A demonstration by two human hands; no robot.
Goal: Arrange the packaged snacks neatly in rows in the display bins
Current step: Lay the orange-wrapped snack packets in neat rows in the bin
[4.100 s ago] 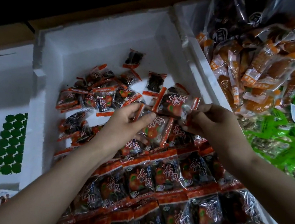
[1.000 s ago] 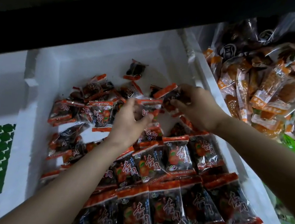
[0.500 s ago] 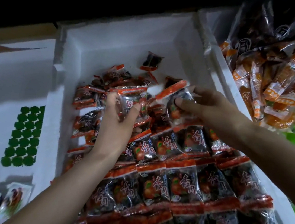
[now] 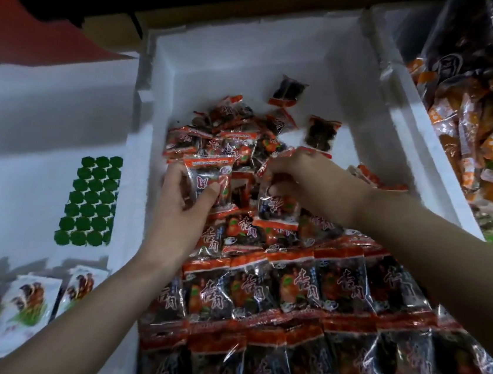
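Building the next row, we judge: our left hand (image 4: 182,210) grips a pkt (image 4: 209,178), right hand (image 4: 313,179) pinches a second pkt (image 4: 279,210). The finished rows (image 4: 304,285) sit just nearer us than both grips; next we'd lay these flat, labels aligned.

Pretty dim shot overall, and the far top edge is basically black. The white foam bin (image 4: 253,64) catches most of the light and comes out greyish-blue, with its left inner wall in shadow. There are small glare streaks on the shiny red packets (image 4: 304,285). Wide-angle bending shows at the edges, and the near corners look soft and smeary.
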